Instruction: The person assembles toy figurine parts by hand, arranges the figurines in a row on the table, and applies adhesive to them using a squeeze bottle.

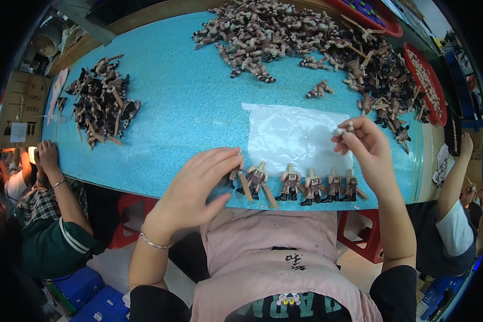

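In front of me, several headless toy figures (289, 182) stand in a row near the table's front edge, brown and beige with dark boots. My left hand (201, 180) is at the row's left end, its fingers stretched out and the thumb apart. Its fingertips are beside the leftmost figure (233, 177), which they partly hide; contact there is unclear. Above the right end of the row, my right hand (367, 144) pinches small pale pieces (339, 131) between thumb and fingers. A crumpled white plastic sheet (290, 134) lies behind the row.
A large heap of similar figures (273, 35) spreads along the far side, reaching right. A smaller pile (103, 99) lies left on the blue tabletop (172, 102). Red trays (439, 102) holding small parts sit at the right. Other people's arms (64, 188) rest at both sides.
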Available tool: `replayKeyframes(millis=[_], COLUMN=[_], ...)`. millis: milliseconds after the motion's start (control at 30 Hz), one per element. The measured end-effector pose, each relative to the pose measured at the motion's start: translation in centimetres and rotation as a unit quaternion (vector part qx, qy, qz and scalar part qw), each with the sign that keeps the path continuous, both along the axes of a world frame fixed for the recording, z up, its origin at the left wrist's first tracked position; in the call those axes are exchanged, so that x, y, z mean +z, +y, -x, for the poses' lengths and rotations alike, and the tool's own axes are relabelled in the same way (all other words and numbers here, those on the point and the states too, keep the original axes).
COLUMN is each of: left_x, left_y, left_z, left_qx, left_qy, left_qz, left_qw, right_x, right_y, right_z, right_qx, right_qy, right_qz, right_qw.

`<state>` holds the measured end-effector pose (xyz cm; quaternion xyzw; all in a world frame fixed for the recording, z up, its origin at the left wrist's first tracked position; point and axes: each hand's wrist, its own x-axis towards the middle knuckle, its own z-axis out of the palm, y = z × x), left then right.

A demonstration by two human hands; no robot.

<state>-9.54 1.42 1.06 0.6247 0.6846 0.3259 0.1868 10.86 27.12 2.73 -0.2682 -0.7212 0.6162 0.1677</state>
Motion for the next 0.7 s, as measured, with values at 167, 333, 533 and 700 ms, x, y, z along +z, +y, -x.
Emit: replayKeyframes(millis=[167,333,533,700], left_x=[-0.4,-0.7,1.2,0.1], left_y=[-1.3,-3.7,-5.7,-4.0], left_z=[1.1,0.3,-3.2,-6.3], left_qx=[0.021,0.079,0.082,0.043], left_qy=[0.068,0.013,-0.095,-0.197], left_qz=[0.008,-0.004,0.034,0.060], left_qw=[0.997,0.997,0.992,0.978], right_x=[1.2,1.3,0.7,-1.6], right_y=[-1.9,-5.4,-9.8,-13.1], right_z=[-2.6,-4.0,-4.1,-3.4], right_qx=[-0.014,-0.020,0.063,0.124], right_qy=[-0.005,0.058,0.045,0.045], right_qz=[0.128,0.261,0.305,0.182], right_qw=[0.992,0.963,0.949,0.974])
